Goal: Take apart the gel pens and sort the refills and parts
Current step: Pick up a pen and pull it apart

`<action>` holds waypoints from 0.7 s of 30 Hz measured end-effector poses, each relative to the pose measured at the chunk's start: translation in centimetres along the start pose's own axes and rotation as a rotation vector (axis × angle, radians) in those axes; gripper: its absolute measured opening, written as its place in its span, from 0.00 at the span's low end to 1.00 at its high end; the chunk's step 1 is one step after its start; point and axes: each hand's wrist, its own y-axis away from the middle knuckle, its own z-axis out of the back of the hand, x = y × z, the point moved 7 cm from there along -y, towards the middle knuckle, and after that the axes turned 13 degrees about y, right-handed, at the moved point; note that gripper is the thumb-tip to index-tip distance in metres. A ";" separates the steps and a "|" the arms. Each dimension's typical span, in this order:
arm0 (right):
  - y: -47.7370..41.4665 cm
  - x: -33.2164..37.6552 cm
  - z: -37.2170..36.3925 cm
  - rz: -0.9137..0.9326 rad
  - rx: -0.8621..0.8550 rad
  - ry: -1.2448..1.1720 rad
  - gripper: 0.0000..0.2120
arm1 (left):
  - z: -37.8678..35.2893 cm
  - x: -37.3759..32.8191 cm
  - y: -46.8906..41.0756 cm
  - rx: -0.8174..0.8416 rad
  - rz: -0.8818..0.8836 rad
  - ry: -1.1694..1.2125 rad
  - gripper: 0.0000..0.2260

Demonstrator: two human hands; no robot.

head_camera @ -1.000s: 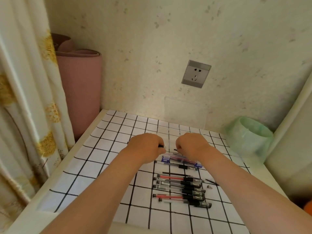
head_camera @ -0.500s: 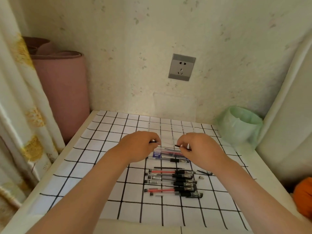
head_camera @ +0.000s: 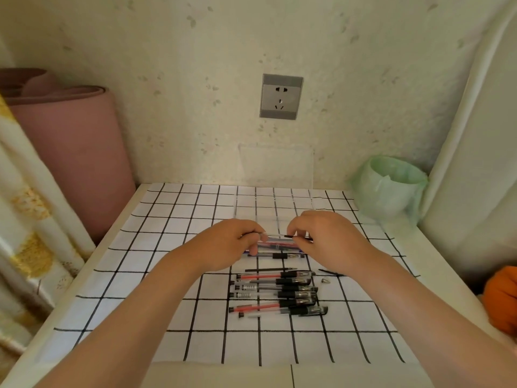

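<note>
Held thing: a clear-barrelled gel pen [head_camera: 275,235], lifted just off the checked cloth [head_camera: 195,345], on the far side of the row of pens [head_camera: 277,292]
Long axis: left to right, nearly level, parallel to the pens lying below it
Left hand [head_camera: 232,245]: fingers curled, pinching the pen's left end
Right hand [head_camera: 327,242]: fingertips closed on the right end, where a dark piece shows; tip or refill, I cannot tell
Spacing: the hands are near each other, with only a short stretch of barrel bare between them
Coming move: I reckon the parts must separate along that axis, each hand drawing towards its own side
Loose parts: a black refill [head_camera: 268,269] lies between the row and the hands; a metal tip [head_camera: 325,281] sits beside the row, below the right forearm, so the right hand is nearer it
</note>
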 end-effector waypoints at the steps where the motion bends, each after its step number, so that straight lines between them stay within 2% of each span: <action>1: 0.0 0.1 0.0 0.009 0.000 -0.001 0.07 | 0.0 0.0 0.0 0.002 0.003 0.005 0.11; 8: -0.2 0.4 0.2 0.078 -0.031 0.004 0.08 | 0.0 0.1 0.2 0.003 -0.010 -0.046 0.10; 13: -0.3 0.6 0.2 0.090 -0.056 -0.021 0.08 | 0.1 0.2 0.1 0.013 -0.008 0.022 0.10; 21: -0.5 2.1 0.1 0.107 -0.102 -0.109 0.09 | -0.9 -0.9 0.0 -0.005 -0.093 -0.035 0.08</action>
